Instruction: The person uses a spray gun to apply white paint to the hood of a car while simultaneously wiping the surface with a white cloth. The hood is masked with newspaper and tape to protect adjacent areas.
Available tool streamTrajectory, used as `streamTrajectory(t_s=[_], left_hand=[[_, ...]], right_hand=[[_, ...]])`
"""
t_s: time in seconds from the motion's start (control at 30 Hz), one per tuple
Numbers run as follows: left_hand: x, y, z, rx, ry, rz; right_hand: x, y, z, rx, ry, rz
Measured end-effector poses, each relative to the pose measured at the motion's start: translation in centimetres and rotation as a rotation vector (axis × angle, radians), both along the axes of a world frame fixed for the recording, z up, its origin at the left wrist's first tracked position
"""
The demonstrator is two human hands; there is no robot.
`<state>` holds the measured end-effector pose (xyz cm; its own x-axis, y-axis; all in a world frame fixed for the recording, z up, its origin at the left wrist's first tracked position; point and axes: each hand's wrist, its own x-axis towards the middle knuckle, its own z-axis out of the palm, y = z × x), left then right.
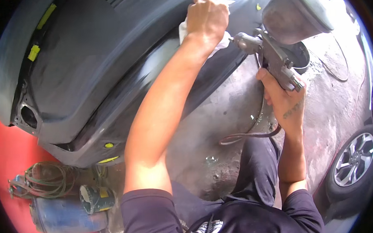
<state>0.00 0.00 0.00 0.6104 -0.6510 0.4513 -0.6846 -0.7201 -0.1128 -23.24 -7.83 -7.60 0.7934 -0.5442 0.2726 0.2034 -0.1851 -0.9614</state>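
Note:
My left hand [209, 20] is closed on a white cloth [222, 44] and presses it against the dark grey car body [103, 57]. The cloth's edges stick out on both sides of the fist. In my right hand [290, 107], off to the right of the car body, is a metal spray gun [272, 55], gripped by its handle. A large grey cup [293, 16] sits on top of the gun, and its nozzle points left toward the panel. A dark hose [253, 135] loops below my right hand.
Yellow tape [34, 52] marks parts of the car body. Lower left are a red surface [4, 143], a coiled green hose [48, 180], a blue drum [69, 215] and a paint-smeared bucket [99, 198]. A car wheel [354, 159] stands at the right. A round container [300, 55] sits behind the gun.

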Motion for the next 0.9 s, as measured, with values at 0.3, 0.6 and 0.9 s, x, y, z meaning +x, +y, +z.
streamTrajectory(t_s=[0.3, 0.6, 0.9], left_hand=[[-4.0, 6.3, -3.5, -0.003, -0.427, -0.101], [4.0, -10.3, -3.1, 0.170, -0.467, -0.249], [4.2, -10.7, -10.6, 0.566, -1.059, -0.347]], right_hand=[[0.1, -4.3, -2.5, -0.062, -0.132, -0.109], [0.3, -6.3, -6.5, 0.007, -0.131, -0.184], [0.8, -6.4, -11.3, -0.007, -0.159, -0.181]])
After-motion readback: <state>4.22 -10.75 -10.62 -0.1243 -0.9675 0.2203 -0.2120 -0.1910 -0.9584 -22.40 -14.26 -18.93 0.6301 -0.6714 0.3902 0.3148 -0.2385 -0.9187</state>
